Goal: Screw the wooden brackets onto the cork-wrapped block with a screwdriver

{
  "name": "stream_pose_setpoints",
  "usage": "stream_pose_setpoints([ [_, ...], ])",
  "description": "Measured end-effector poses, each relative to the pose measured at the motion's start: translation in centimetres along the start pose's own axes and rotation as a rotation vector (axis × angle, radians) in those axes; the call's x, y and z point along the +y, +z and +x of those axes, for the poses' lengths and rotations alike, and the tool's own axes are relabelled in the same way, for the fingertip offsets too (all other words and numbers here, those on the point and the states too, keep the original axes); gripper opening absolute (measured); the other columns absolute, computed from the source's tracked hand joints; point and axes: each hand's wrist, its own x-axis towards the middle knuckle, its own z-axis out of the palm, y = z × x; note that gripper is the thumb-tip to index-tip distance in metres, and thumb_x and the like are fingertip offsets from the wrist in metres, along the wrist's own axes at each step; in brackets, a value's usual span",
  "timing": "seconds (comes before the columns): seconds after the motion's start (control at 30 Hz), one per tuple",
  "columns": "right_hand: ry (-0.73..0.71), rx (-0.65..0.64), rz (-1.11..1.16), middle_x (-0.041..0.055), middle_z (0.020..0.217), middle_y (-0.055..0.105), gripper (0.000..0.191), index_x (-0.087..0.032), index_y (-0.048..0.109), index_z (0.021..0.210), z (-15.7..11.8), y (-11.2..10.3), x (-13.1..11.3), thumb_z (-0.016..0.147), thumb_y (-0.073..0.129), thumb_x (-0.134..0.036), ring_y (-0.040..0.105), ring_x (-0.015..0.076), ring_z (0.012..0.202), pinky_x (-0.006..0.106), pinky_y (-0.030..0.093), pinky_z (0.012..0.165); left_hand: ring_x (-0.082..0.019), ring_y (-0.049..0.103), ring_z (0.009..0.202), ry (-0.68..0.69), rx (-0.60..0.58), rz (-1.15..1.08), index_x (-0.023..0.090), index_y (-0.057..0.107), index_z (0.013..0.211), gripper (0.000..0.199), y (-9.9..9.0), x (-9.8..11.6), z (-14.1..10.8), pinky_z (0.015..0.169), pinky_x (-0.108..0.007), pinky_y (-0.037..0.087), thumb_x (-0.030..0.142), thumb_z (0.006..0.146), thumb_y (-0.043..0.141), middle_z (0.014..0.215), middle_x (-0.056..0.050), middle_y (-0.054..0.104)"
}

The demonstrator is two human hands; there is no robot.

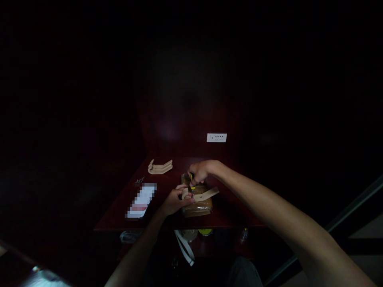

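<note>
My right hand point(199, 172) is closed round the handle of a yellow and black screwdriver point(193, 187), which points down at a light wooden hook-shaped piece point(206, 195). With its fingers pressed on the curled left end of that piece, my left hand point(176, 201) holds it against a brown block wrapped in shiny clear film point(196, 209). The wooden piece lies across the block, its straight end sticking out to the right. The screwdriver's tip is too small to make out clearly.
Similar wooden pieces point(160, 167) lie at the back left of the dark red table point(113, 218). Screws point(139, 180) and a blurred phone point(141, 200) are on the left. A white socket point(216, 138) is on the wall. A shelf below holds a strap point(185, 249).
</note>
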Motion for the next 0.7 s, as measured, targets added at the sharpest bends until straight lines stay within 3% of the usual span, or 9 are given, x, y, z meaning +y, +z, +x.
stream_pose_setpoints([
  [0.13,0.010,-0.052,-0.064,0.0019,0.070,0.064,0.028,-0.011,0.066,0.094,-0.2,-0.2,-0.6,0.074,0.065,-0.029,0.057,0.0131,0.060,0.023,0.041,0.056,-0.027,0.049,0.119,0.009,0.016,-0.005,0.018,0.075,0.085,0.033,0.2,-0.3,0.1,0.104,-0.036,0.036,0.042,0.063,0.076,0.126,-0.011,0.054],
  [0.43,-0.068,-0.008,-0.177,0.0026,0.067,0.062,0.025,-0.010,0.067,0.084,0.0,0.2,-0.9,0.078,0.057,-0.033,0.053,0.0117,0.054,0.023,0.038,0.052,-0.026,0.049,0.119,0.005,0.003,-0.007,0.018,0.075,0.084,0.031,0.1,0.4,-0.1,0.102,-0.035,0.037,0.042,0.064,0.076,0.125,-0.010,0.055],
  [0.7,0.006,-0.123,-0.165,0.0014,0.064,0.059,0.023,-0.010,0.065,0.077,0.5,-0.2,-1.5,0.069,0.065,-0.032,0.051,0.0125,0.054,0.025,0.039,0.053,-0.026,0.047,0.121,0.000,-0.015,0.010,0.019,0.075,0.085,0.032,0.0,0.3,0.0,0.103,-0.034,0.037,0.044,0.065,0.074,0.120,-0.010,0.057],
])
